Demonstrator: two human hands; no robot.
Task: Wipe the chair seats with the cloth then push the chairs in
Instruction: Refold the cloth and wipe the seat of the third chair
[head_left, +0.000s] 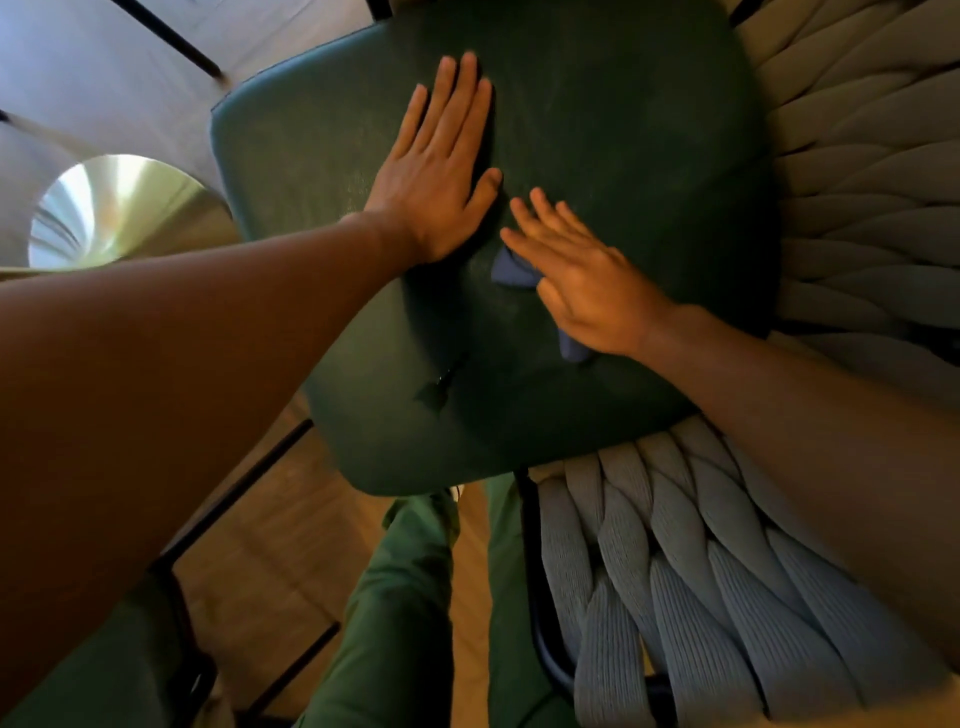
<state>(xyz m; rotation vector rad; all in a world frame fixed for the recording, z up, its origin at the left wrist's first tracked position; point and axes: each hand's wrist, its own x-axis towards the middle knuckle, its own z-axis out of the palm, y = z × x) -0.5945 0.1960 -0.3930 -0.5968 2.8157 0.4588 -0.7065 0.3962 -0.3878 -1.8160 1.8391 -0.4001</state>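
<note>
A dark green padded chair seat (597, 130) fills the middle of the view, with a small tear (439, 387) near its front edge. My left hand (441, 171) lies flat on the seat's left part, fingers together and pointing away, holding nothing. My right hand (582, 275) presses flat on a small blue cloth (511, 270) at the seat's middle; most of the cloth is hidden under the palm, and a corner shows below the hand.
The chair's grey braided backrest (727, 571) curves round the right and near side. A shiny metal table base (119, 208) stands at the left on a pale floor. My green trouser legs (395, 597) and a black chair frame (244, 499) are below.
</note>
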